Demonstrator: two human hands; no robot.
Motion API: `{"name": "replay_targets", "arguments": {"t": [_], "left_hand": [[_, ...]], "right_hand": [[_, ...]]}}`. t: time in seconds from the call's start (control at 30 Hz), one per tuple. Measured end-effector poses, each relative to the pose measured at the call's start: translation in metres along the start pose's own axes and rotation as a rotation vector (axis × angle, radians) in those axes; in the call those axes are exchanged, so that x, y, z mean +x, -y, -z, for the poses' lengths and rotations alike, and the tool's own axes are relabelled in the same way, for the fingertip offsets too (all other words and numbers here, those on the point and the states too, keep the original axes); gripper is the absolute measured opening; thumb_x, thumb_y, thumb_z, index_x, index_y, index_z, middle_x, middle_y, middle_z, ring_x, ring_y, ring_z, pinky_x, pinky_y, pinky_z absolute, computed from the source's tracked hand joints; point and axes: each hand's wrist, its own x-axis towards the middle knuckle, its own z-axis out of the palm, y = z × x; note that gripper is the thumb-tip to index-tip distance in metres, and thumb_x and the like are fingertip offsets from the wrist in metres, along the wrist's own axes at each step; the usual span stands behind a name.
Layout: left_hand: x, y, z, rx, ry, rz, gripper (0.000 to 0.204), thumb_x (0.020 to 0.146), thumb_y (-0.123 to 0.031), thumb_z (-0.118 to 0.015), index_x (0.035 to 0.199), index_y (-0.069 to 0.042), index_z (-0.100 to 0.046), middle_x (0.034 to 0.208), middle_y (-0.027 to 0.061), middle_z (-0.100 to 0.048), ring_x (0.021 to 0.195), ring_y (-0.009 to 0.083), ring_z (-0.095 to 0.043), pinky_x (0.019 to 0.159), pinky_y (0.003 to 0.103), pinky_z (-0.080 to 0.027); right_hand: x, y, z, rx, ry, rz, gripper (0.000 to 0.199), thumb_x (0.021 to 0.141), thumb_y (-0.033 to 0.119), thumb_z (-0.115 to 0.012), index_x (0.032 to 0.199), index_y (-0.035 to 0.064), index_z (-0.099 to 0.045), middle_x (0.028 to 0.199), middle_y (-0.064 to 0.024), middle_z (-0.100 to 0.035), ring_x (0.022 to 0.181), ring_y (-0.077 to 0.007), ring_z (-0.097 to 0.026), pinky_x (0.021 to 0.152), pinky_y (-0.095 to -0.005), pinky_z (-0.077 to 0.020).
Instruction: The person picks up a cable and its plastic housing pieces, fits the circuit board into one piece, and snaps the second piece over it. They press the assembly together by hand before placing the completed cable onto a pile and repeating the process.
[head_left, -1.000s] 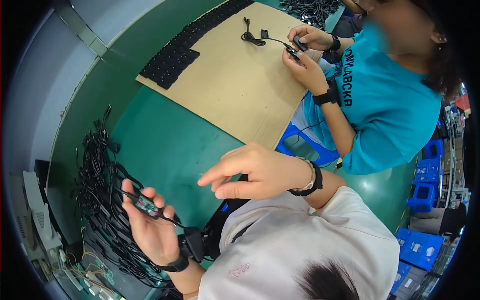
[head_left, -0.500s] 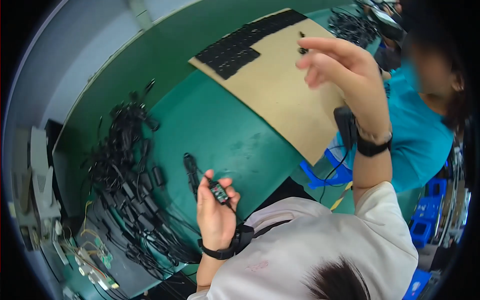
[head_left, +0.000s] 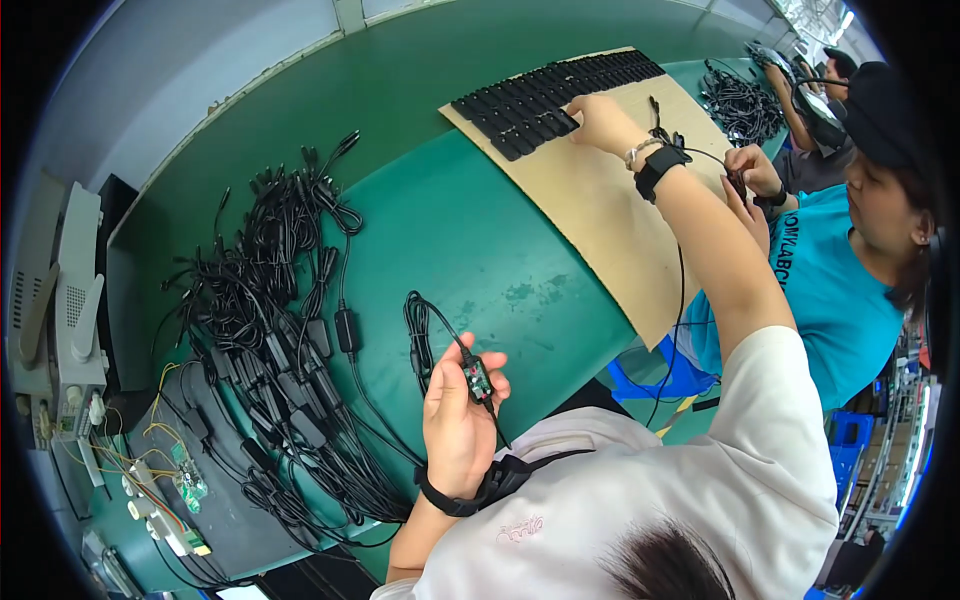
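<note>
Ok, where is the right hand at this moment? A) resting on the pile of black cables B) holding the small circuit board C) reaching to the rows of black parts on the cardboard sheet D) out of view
C: the right hand is stretched out to the black parts on the cardboard sheet, while the left hand holds the small circuit board.

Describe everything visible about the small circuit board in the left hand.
The small bare circuit board is narrow and dark, with tiny red and green spots on its face. It lies tilted between the thumb and fingers of the left hand, above the green table. A thin black cable runs from its upper end into a coiled bundle.
</note>
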Motion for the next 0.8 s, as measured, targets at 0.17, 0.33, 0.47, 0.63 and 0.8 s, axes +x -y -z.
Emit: {"name": "replay_targets", "arguments": {"t": [0.17, 0.33, 0.47, 0.63, 0.8], "left_hand": [[0.001, 0.001, 0.0, 0.021, -0.014, 0.007, 0.037, 0.092, -0.032, -0.042, 0.119, -0.005, -0.042, 0.096, 0.0104, -0.059, 0.075, 0.013, -0.054, 0.069, 0.027, -0.044], [0.003, 0.002, -0.002, 0.038, -0.015, 0.016, 0.037, 0.092, -0.032, -0.043, 0.118, -0.005, -0.043, 0.095, 0.0104, -0.059, 0.074, 0.0131, -0.054, 0.069, 0.027, -0.044], [-0.002, 0.004, -0.002, 0.047, -0.017, 0.008, 0.037, 0.092, -0.031, -0.043, 0.117, -0.004, -0.044, 0.095, 0.0109, -0.06, 0.075, 0.0135, -0.054, 0.069, 0.027, -0.044], [0.0, 0.003, -0.005, 0.045, -0.046, -0.021, 0.036, 0.093, -0.034, -0.04, 0.117, -0.007, -0.044, 0.091, 0.0073, -0.058, 0.072, 0.0127, -0.051, 0.066, 0.027, -0.042], [0.002, 0.002, -0.009, -0.101, 0.018, -0.088, 0.04, 0.092, -0.031, -0.044, 0.119, -0.003, -0.043, 0.096, 0.0067, -0.057, 0.075, 0.0128, -0.052, 0.068, 0.028, -0.044]], "right_hand": [[0.004, -0.007, -0.004, 0.045, -0.025, 0.025, 0.025, 0.064, 0.01, -0.068, 0.087, 0.001, -0.062, 0.086, -0.0167, -0.062, 0.079, -0.0285, -0.06, 0.07, -0.0331, -0.0475], [0.0, -0.014, 0.0, 0.059, 0.034, -0.05, 0.013, 0.065, 0.01, -0.067, 0.072, 0.0012, -0.061, 0.074, -0.015, -0.062, 0.067, -0.0276, -0.06, 0.062, -0.033, -0.0473], [-0.025, -0.01, 0.006, 0.063, -0.116, 0.024, 0.011, 0.066, 0.01, -0.065, 0.067, 0.0008, -0.058, 0.066, -0.0139, -0.059, 0.06, -0.0272, -0.058, 0.057, -0.0332, -0.0461], [-0.107, 0.072, 0.051, 0.456, -0.292, 0.188, 0.018, 0.066, 0.006, -0.064, 0.082, 0.0023, -0.057, 0.066, -0.0048, -0.056, 0.056, -0.0145, -0.052, 0.053, -0.0244, -0.0428], [-0.206, 0.152, 0.057, 0.742, -0.161, 0.23, 0.042, 0.064, -0.001, -0.068, 0.105, 0.0023, -0.058, 0.082, -0.0069, -0.058, 0.062, -0.0116, -0.053, 0.056, -0.0222, -0.0439]]}}
